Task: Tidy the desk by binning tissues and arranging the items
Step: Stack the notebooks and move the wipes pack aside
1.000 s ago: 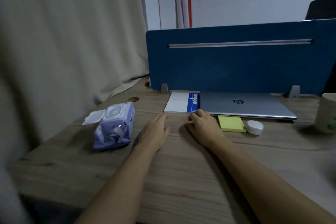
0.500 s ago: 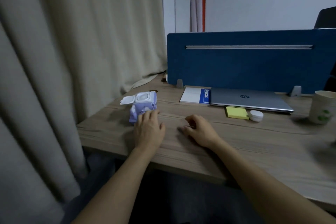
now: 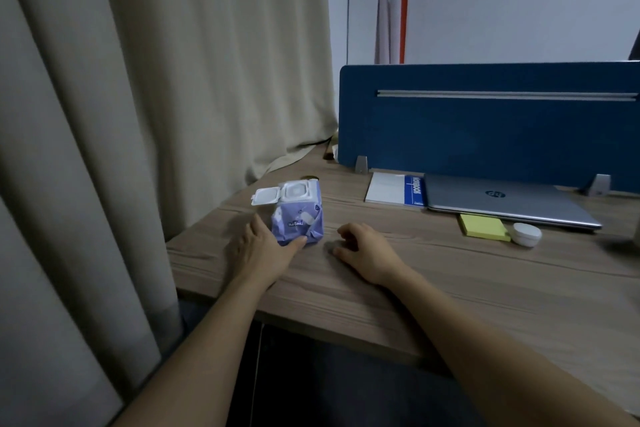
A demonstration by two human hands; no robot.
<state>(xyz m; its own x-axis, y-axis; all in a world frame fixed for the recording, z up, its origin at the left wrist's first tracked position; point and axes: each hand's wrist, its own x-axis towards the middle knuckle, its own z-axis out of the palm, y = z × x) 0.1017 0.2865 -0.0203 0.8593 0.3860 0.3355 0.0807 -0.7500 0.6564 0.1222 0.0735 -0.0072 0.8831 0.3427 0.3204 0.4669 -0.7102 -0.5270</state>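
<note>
Left hand point(image 3: 263, 246) is cupping the near end of the purple wipes pack point(image 3: 298, 218), thumb touching it, lid flipped open. Right hand point(image 3: 367, 248) is resting loosely curled on the desk point(image 3: 450, 288), holding nothing.

On the wooden desk point(image 3: 450, 288) we list: one purple wipes pack point(image 3: 299, 218), its white lid flipped open, our left hand point(image 3: 265, 248) against its near end with the thumb touching it; our right hand point(image 3: 367, 248), fingers curled, resting on the desk just beside the pack. At the back, below a blue divider point(image 3: 485, 128): a notebook point(image 3: 396, 189) touching a shut laptop point(image 3: 502, 199). Before the laptop: yellow sticky notes point(image 3: 483, 226) and a small white case point(image 3: 527, 234). Left: beige curtain point(image 3: 156, 80).
</note>
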